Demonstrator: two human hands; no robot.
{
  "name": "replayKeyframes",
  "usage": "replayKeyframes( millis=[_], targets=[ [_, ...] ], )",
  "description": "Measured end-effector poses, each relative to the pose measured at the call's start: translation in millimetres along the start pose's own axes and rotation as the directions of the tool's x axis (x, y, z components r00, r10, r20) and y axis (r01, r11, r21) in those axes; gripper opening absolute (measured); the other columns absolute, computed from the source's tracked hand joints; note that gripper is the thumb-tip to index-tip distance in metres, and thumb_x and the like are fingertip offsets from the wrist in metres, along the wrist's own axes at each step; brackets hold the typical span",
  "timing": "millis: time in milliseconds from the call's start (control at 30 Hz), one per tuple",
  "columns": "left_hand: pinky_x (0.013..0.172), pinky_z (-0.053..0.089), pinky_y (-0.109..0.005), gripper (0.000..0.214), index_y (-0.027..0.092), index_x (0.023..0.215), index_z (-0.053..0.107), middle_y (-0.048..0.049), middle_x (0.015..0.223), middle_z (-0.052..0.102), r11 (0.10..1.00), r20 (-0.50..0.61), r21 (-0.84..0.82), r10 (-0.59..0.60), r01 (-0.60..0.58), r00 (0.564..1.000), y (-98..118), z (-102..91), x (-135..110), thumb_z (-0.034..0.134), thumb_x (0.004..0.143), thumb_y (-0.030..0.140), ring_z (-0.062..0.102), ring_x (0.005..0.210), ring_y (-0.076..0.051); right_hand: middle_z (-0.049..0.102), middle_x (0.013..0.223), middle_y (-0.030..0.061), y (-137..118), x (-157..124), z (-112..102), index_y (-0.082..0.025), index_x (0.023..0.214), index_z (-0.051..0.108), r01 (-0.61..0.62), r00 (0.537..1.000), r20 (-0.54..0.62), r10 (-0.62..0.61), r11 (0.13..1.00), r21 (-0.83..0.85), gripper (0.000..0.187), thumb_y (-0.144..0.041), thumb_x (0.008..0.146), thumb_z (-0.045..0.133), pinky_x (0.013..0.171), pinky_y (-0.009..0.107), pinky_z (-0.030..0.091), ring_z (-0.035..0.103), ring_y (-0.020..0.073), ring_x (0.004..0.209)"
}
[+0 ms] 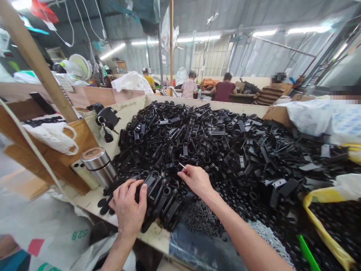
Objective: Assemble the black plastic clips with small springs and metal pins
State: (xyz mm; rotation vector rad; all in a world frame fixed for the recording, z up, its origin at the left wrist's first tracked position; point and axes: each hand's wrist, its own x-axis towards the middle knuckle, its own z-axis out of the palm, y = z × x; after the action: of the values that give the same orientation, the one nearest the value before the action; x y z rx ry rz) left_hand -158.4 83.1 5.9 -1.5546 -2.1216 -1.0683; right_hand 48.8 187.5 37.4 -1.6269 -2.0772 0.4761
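My left hand (pixel 128 210) curls over the near left end of a row of black plastic parts (pixel 169 205) with round ringed ends, its thumb and fingers around one of them. Most of that held part is hidden by the hand. To the right, my right hand (pixel 196 180) is closed in a pinch on a thin silvery pin (pixel 182 165), which points up and left over the heap. Behind both hands rises a large pile of loose black plastic parts (pixel 186 128). Small dark grey pieces (pixel 203 216) lie in a mound below my right wrist.
A steel thermos (pixel 98 165) and a phone (pixel 84 174) stand at the left wall, below hanging keys (pixel 105 131). Silvery pins (pixel 267 239) lie under my right forearm. A yellow-rimmed bag (pixel 318 212) is at right. Several people sit at benches behind.
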Motion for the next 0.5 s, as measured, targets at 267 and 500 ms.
replayKeyframes(
  millis=[267, 500],
  targets=[
    [0.1, 0.041, -0.045, 0.028, 0.022, 0.096, 0.07, -0.0107, 0.104, 0.069, 0.924, -0.045, -0.367, -0.137, 0.111, 0.99, 13, -30.6, -22, 0.055, 0.096, 0.045, 0.062, 0.103, -0.031, 0.079, 0.083, 0.0094, 2, 0, 7, -0.022, 0.081, 0.078, 0.035, 0.999, 0.008, -0.035, 0.985, -0.171, 0.018, -0.025, 0.093, 0.065, 0.068, 0.03, 0.045, 0.074, 0.0255, 0.08],
    [0.053, 0.044, -0.023, 0.07, 0.013, 0.093, 0.08, -0.0094, 0.071, 0.073, -0.101, 0.946, 0.063, 0.322, 0.993, -0.027, 81, -29.3, -68, 0.074, 0.067, 0.078, 0.06, 0.055, -0.014, 0.073, 0.075, 0.0024, 30, -83, -49, -0.024, 0.086, 0.073, 0.406, 0.914, 0.088, -0.397, 0.897, -0.174, 0.029, -0.034, 0.103, 0.051, 0.064, 0.025, 0.042, 0.066, 0.0154, 0.068]
  ],
)
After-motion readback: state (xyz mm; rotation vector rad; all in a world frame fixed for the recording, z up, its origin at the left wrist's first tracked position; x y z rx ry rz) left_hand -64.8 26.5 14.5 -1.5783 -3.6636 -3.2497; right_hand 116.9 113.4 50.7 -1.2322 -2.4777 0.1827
